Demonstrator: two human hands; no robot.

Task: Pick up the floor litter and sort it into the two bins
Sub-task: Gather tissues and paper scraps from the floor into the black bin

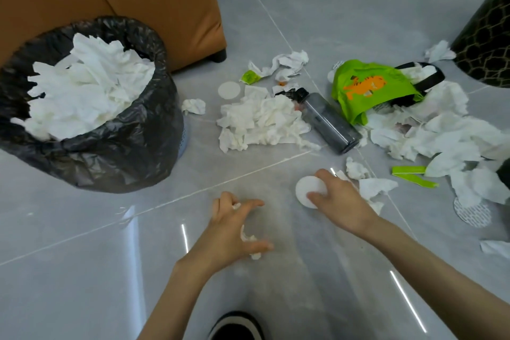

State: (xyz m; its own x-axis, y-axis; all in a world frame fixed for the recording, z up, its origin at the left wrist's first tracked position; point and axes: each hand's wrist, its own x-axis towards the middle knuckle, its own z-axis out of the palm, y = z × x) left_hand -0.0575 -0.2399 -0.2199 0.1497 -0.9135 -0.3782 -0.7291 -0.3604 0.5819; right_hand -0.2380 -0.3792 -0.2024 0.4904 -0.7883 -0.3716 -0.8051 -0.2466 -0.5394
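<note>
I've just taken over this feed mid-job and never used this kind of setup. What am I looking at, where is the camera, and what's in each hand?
There is no machine: a person works with two bare hands. The single picture comes from a wide-angle camera on their head, looking down at a grey tiled floor.

The left hand has scraps of white tissue in a loose grip. The right hand grips a round white pad at the floor.

At left stands a black-lined bin heaped with tissue. Still on the floor: a tissue pile, a dark bottle lying on its side, a green bag and more tissue to the right. The dark patterned object at far right may be the second bin.
</note>
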